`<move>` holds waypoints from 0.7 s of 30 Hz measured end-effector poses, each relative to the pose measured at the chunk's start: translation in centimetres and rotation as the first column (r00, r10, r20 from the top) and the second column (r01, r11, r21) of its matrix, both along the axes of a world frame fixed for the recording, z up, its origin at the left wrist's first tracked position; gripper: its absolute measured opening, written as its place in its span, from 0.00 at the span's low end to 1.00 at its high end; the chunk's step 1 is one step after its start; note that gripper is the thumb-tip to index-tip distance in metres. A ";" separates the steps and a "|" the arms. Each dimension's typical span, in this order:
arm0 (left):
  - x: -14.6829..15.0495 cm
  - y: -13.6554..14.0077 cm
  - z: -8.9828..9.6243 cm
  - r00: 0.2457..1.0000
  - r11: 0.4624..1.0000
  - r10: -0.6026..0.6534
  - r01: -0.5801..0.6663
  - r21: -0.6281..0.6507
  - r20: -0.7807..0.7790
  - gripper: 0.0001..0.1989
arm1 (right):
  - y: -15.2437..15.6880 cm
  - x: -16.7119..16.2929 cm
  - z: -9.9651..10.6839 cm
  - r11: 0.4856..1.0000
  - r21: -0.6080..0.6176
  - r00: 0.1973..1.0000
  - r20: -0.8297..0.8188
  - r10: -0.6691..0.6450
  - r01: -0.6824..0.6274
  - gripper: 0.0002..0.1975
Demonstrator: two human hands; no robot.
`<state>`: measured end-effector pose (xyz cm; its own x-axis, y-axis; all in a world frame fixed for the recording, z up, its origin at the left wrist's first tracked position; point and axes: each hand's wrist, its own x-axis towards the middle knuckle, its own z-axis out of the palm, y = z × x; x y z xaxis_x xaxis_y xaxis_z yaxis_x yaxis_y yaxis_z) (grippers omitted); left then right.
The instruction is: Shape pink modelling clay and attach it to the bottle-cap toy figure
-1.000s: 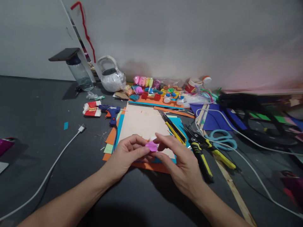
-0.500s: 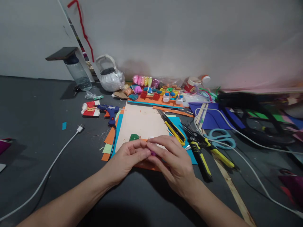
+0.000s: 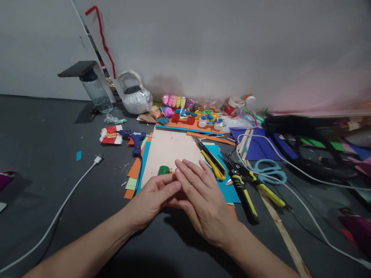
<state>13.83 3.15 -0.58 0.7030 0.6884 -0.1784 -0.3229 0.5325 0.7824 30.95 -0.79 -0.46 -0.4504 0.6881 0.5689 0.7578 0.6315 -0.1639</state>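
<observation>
My left hand (image 3: pixel 158 195) is closed, its thumb and fingers pressed together at the tips. Across those fingertips lies my right hand (image 3: pixel 203 199), with its fingers stretched out straight and slightly apart. A small purple lump showed between the hands a moment ago; my fingers hide it now. Just beyond my left fingers stands a small green cylindrical piece (image 3: pixel 164 170) on the pale board (image 3: pixel 174 148). A yellow utility knife (image 3: pixel 214 164) lies right of my right fingers, its blade end over the board.
Left of the board is a blue hot glue gun (image 3: pixel 136 139). Pliers (image 3: pixel 245 197) and light-blue scissors (image 3: pixel 268 172) lie on the right. Behind sit small colourful models (image 3: pixel 199 117), a silver kettle (image 3: pixel 136 100) and a water bottle (image 3: pixel 98 94). White cables (image 3: pixel 69 195) cross both sides.
My right hand has straightened its fingers and laid them flatter over the left fingertips, covering the purple lump. My left hand stays nearly in place.
</observation>
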 end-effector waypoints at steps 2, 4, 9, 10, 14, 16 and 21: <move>0.1 0.0 0.1 1.000 0.999 0.011 -0.011 -0.031 0.015 0.11 | 0.1 -0.1 -0.1 0.998 0.026 0.998 0.033 -0.051 0.050 0.22; 0.2 0.0 0.3 0.999 0.998 0.026 -0.024 -0.049 0.034 0.11 | 0.1 -0.1 -0.1 0.995 0.061 0.995 0.047 -0.083 0.080 0.21; 0.2 -0.3 0.3 1.000 0.999 0.012 -0.012 -0.037 0.023 0.10 | 0.0 0.0 0.0 0.997 0.026 0.997 0.017 -0.074 0.073 0.21; 0.2 -0.3 0.3 1.000 0.999 0.010 -0.010 -0.039 0.005 0.09 | 0.0 0.1 0.1 0.997 0.009 0.997 0.001 -0.077 0.077 0.22; 0.3 -0.2 0.3 0.996 0.994 0.090 -0.091 -0.066 -0.020 0.09 | -0.1 0.0 0.1 1.000 -0.009 1.000 0.003 -0.020 0.020 0.24; 0.4 -0.3 0.4 0.996 0.993 0.088 -0.088 -0.072 0.000 0.11 | -0.1 -0.2 0.1 1.000 -0.005 0.999 0.043 0.004 -0.004 0.22; 0.3 -0.5 0.9 0.995 0.986 0.072 -0.061 -0.154 0.064 0.12 | -0.2 -0.4 0.1 0.995 0.053 0.994 0.056 -0.091 0.088 0.22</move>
